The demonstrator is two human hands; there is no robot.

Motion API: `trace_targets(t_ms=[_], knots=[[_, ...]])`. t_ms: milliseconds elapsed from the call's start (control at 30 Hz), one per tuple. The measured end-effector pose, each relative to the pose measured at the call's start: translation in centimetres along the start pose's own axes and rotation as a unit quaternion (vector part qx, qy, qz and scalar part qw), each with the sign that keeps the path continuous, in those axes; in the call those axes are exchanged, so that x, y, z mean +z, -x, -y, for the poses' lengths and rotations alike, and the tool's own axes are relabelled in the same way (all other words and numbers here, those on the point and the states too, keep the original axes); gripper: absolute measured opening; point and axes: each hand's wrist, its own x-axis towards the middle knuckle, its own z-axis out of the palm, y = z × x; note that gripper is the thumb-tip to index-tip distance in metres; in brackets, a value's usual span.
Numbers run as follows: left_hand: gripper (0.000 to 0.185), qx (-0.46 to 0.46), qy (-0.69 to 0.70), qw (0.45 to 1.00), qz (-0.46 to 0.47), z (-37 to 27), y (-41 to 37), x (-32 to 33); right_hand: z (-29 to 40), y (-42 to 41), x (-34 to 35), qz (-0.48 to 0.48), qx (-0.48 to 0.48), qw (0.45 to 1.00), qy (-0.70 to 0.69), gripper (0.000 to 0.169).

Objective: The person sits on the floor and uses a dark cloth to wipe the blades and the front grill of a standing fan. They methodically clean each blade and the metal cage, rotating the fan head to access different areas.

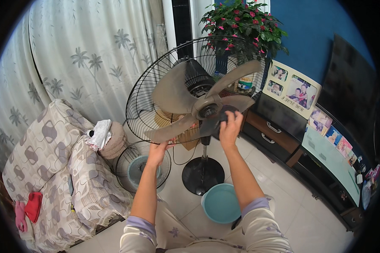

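A pedestal fan stands before me, its front uncovered, with dull grey-brown blades around a central hub. Behind them spreads the black wire rear grille. My left hand grips the grille's lower rim beside the lower-left blade; part of its fingers is hidden. My right hand is right of the hub, fingers bent against a dark, blurred piece. Whether that is a cloth or part of the fan cannot be told. The fan's pole rises from a round black base.
A loose wire grille lies on the floor by the patterned sofa. A turquoise basin sits close to my legs. At right are a TV cabinet and photo frame; behind the fan is a flowering plant. Red cloth lies on the sofa.
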Motion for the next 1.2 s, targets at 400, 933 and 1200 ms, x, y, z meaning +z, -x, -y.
trace_targets(t_ms=[400,933,1200], knots=[[0.034,-0.005,-0.019,0.999,0.031,0.2,0.5,-0.3,2.1,0.1,2.1,0.002,0.079,0.963,-0.257,0.035],[0.030,-0.015,-0.031,0.999,0.039,-0.3,0.3,-0.9,2.3,-0.1,0.7,-0.039,0.009,0.994,-0.106,0.045],[0.036,-0.015,-0.017,0.999,0.039,-0.3,-0.1,-0.2,-0.8,-1.8,-0.9,0.056,-0.083,0.995,0.026,0.049]])
